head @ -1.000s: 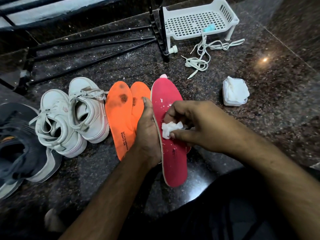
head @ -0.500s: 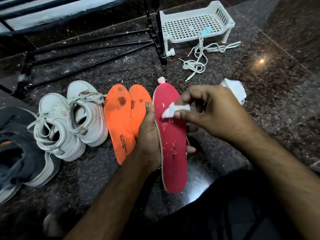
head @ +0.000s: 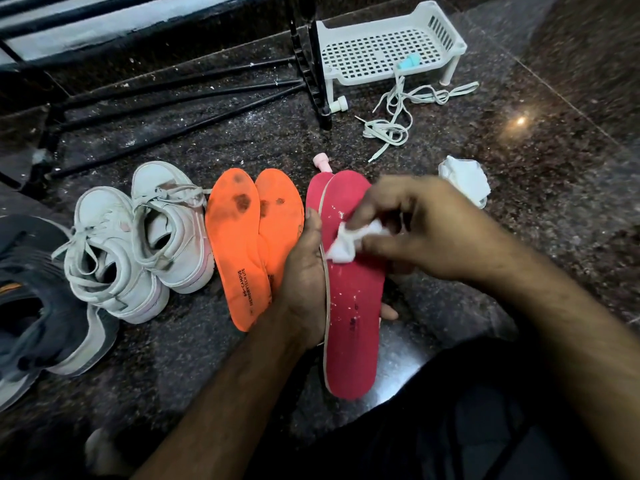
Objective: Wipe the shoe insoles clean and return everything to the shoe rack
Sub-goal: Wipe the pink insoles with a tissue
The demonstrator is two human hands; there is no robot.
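Grey shoe (head: 31, 306) far left, white sneakers (head: 138, 237) next, then two stained orange insoles (head: 239, 244) flat on the floor. My left hand (head: 304, 282) grips the pink insole (head: 353, 306), fingers wrapped underneath. My right hand (head: 426, 233) pinches a white wipe (head: 341, 247), seemingly touching it.

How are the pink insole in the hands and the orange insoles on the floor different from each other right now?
The pink insole is held up by the left hand, while the orange insoles lie flat on the floor. The pink insole is being rubbed with a white wipe pinched in the right hand; the orange insoles are untouched. The orange insoles carry dark smudges near the toe; the pink insole shows small white flecks. Both are bright foam insoles out of their shoes.
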